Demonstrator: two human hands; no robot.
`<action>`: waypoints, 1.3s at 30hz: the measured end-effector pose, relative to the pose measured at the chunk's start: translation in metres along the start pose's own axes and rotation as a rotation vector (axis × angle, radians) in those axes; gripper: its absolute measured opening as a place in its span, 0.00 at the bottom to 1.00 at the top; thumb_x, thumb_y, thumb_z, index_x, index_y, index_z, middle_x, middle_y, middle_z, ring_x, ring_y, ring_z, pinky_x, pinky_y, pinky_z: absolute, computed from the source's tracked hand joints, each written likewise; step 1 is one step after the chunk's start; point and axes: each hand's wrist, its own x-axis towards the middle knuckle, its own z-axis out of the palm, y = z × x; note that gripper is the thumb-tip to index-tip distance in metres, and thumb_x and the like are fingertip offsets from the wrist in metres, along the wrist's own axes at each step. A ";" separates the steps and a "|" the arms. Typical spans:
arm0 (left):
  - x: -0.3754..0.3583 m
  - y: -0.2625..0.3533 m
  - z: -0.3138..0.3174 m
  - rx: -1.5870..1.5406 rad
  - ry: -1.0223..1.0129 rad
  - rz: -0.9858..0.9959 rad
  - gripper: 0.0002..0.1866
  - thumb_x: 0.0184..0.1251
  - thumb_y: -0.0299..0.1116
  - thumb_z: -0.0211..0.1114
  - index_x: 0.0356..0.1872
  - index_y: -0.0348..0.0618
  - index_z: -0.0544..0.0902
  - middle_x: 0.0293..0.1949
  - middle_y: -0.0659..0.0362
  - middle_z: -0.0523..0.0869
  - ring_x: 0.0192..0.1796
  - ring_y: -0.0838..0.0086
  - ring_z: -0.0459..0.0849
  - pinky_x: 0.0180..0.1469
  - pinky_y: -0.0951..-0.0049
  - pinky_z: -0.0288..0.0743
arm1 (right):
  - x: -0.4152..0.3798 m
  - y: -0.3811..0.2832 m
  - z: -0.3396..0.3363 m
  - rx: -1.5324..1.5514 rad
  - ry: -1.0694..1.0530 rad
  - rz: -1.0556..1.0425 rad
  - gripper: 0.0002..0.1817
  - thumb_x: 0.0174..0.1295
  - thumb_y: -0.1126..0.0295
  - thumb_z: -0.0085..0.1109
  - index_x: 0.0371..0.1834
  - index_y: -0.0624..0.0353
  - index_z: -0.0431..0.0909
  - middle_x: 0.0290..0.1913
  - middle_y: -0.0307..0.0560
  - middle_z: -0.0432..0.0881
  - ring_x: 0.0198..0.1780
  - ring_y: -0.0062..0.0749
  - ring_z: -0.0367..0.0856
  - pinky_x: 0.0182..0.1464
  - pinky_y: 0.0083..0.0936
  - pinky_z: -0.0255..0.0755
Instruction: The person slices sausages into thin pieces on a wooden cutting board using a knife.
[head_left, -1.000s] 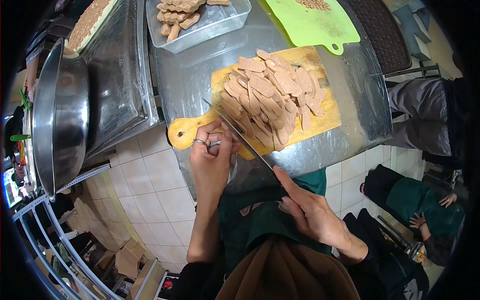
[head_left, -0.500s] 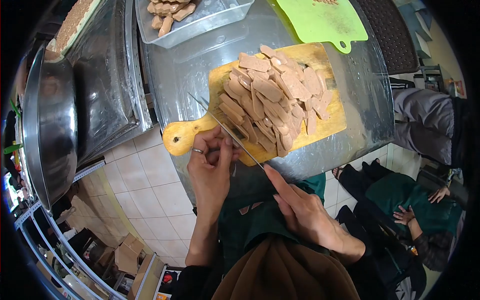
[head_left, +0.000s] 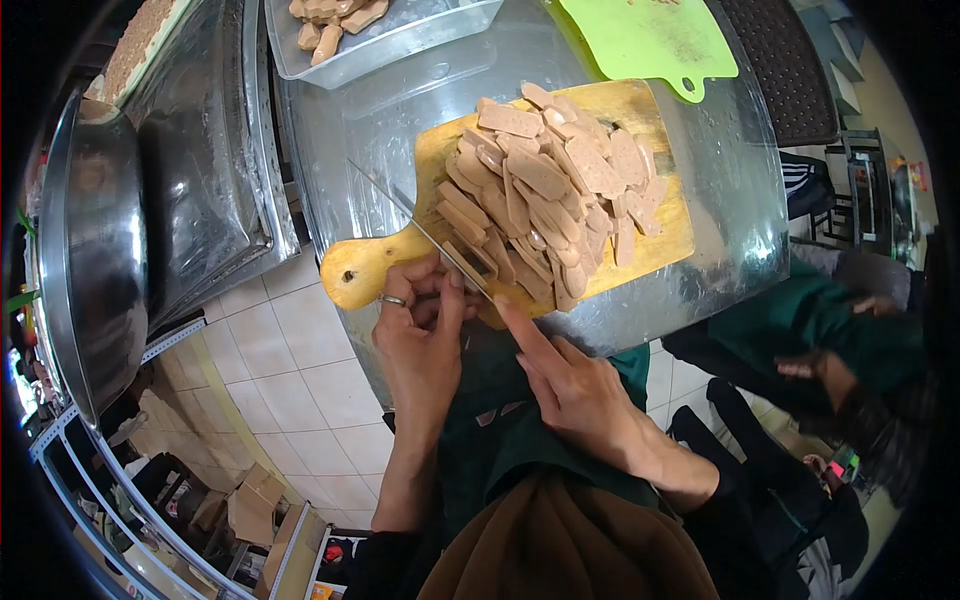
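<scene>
A wooden board [head_left: 652, 200] with a handle lies on the metal table, heaped with thin light-brown slices [head_left: 540, 175]. My right hand [head_left: 575, 390] grips a knife [head_left: 400, 207], its index finger stretched along the blade, which crosses the board's near left part and points up and left past the handle. Close beside the blade, my left hand [head_left: 420, 325], with a ring on one finger, has its fingers curled together at the board's near edge. Whatever they hold is mostly hidden.
A clear plastic tub [head_left: 400, 45] with brown pieces stands at the table's far side. A green cutting mat [head_left: 655, 45] lies at the far right. Large metal bowl [head_left: 90, 250] at left. Another person [head_left: 800, 340] sits at right, partly blurred; shelving [head_left: 120, 520] stands lower left.
My right hand and the knife have slid up and left, so the tip reaches farther beyond the board. My left hand stays nearly in place. The person at right has shifted, and a standing person's legs left view.
</scene>
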 end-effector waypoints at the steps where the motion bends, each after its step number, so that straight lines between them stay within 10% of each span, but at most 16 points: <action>1: 0.000 -0.001 0.000 0.006 0.005 0.006 0.12 0.74 0.28 0.62 0.53 0.33 0.76 0.37 0.55 0.85 0.37 0.77 0.87 0.39 0.79 0.83 | 0.003 -0.002 -0.001 -0.010 -0.015 0.023 0.36 0.68 0.77 0.54 0.79 0.47 0.54 0.34 0.60 0.79 0.33 0.62 0.81 0.35 0.49 0.77; 14: 0.000 -0.005 0.003 0.014 -0.009 0.045 0.12 0.74 0.27 0.61 0.53 0.32 0.75 0.36 0.54 0.86 0.36 0.76 0.88 0.37 0.79 0.81 | 0.007 0.015 0.002 0.186 0.103 -0.128 0.34 0.69 0.77 0.53 0.78 0.53 0.55 0.39 0.64 0.83 0.38 0.62 0.83 0.39 0.42 0.79; 24: 0.004 -0.002 0.000 0.084 -0.024 0.049 0.14 0.73 0.27 0.62 0.53 0.29 0.75 0.35 0.55 0.86 0.35 0.76 0.87 0.39 0.81 0.82 | -0.008 0.019 -0.046 0.695 -0.133 0.063 0.29 0.76 0.73 0.43 0.80 0.51 0.54 0.25 0.35 0.70 0.23 0.15 0.64 0.28 0.15 0.64; 39: 0.026 0.002 -0.006 0.361 -0.033 0.235 0.13 0.71 0.31 0.64 0.48 0.30 0.80 0.31 0.54 0.88 0.30 0.75 0.88 0.34 0.76 0.80 | -0.035 0.049 -0.070 0.920 -0.026 0.018 0.30 0.78 0.69 0.41 0.81 0.48 0.50 0.23 0.36 0.69 0.16 0.13 0.61 0.17 0.13 0.59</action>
